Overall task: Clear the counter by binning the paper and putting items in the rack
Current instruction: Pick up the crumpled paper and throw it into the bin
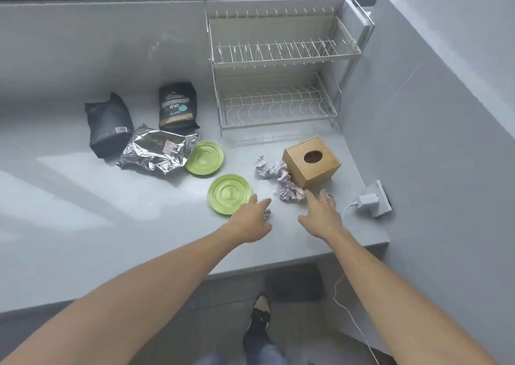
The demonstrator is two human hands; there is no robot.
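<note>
Crumpled paper balls [281, 179] lie on the grey counter [111, 225] beside a wooden tissue box [312, 161]. My right hand [320, 214] hovers with fingers spread just in front of them, and a bit of paper shows under its fingertips. My left hand [252, 219] reaches over another small paper scrap that is mostly hidden beneath it, next to the near green plate [228, 193]. A second green plate [204, 158] lies further back. An empty two-tier wire dish rack [278, 85] stands at the back right.
Two dark bags [108, 126] [177, 106] and a crumpled silver foil bag [157, 150] lie at the left. A white charger [367, 198] with its cable sits in a wall socket at the right. The counter's front edge is near my arms; my shoe shows below.
</note>
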